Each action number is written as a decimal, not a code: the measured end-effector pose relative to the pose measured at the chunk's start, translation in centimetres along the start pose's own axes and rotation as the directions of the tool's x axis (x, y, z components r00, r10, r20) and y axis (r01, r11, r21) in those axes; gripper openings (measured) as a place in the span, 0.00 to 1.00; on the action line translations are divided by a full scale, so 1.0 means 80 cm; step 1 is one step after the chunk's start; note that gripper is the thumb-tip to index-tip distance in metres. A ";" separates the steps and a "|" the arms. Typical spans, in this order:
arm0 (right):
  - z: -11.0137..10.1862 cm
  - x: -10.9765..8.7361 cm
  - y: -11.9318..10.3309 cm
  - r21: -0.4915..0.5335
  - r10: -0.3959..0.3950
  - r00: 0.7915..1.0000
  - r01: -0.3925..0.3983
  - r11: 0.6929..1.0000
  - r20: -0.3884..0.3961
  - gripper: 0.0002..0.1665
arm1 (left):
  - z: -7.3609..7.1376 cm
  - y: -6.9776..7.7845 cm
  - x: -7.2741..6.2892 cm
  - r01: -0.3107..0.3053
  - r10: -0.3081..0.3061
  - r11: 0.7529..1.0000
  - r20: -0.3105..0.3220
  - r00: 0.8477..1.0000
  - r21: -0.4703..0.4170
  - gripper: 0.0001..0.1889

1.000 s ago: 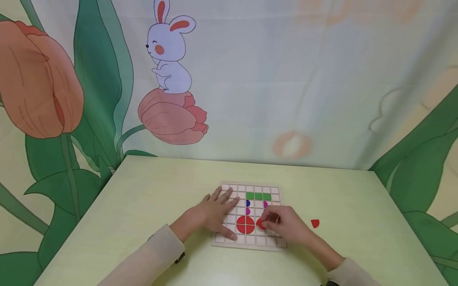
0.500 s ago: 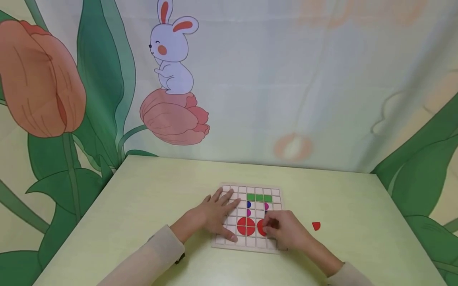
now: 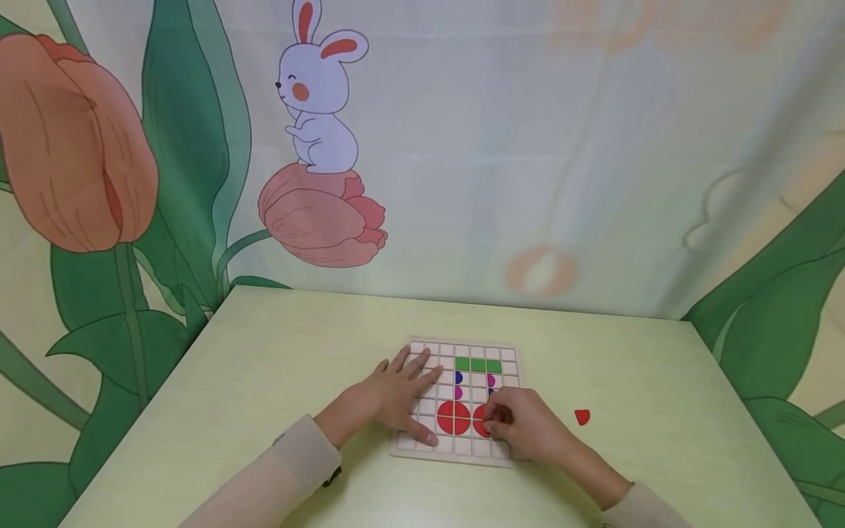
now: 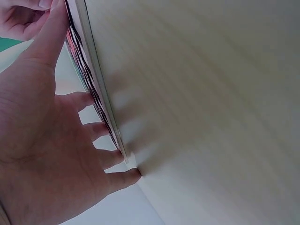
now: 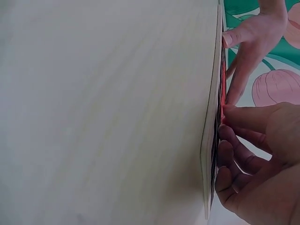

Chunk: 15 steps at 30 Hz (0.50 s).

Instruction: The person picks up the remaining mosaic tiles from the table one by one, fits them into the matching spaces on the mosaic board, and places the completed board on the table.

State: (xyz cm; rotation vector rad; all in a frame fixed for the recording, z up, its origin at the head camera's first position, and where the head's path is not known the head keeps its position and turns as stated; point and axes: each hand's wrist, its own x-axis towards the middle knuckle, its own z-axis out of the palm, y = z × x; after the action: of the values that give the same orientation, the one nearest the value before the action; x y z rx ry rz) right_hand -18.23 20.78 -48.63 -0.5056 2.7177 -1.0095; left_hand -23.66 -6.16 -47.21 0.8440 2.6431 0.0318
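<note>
A pale square board with a grid of small cells lies on the table. My left hand rests spread out on its left part, thumb and fingers extended. A full red circle of quarter pieces sits in the board's lower middle. Right of that circle is a partial red circle, where my right hand pinches a red quarter-circle piece between thumb and index finger against the board. The fingers cover most of this piece. A loose red quarter-circle piece lies on the table, right of my right hand.
Green squares form a row near the board's top. Below them sit small half-circles, one blue and others magenta. The light table ends at a cloth backdrop printed with a rabbit and tulips.
My right hand has shifted slightly toward me, its fingers staying at the partial red circle. The view has tilted a little. My left hand has stayed on the board.
</note>
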 end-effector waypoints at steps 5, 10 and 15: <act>-0.018 -0.006 0.004 0.002 -0.022 1.000 0.022 1.000 -0.012 0.06 | 0.001 -0.001 0.000 0.000 0.000 1.000 -0.004 1.000 -0.002 0.66; -0.051 -0.018 0.024 -0.021 0.014 0.998 -0.015 1.000 -0.066 0.05 | 0.002 -0.002 -0.001 -0.013 0.013 1.000 -0.013 1.000 -0.013 0.66; -0.082 -0.034 0.060 -0.077 0.048 0.989 -0.059 0.995 -0.139 0.05 | 0.003 -0.004 -0.001 -0.018 0.018 1.000 -0.022 1.000 -0.019 0.66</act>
State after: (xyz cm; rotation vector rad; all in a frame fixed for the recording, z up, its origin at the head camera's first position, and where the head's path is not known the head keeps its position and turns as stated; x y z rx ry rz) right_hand -18.87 29.11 -46.72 -0.3871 2.8860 -0.9571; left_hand -23.68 -6.47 -47.42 0.8663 2.6515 0.0711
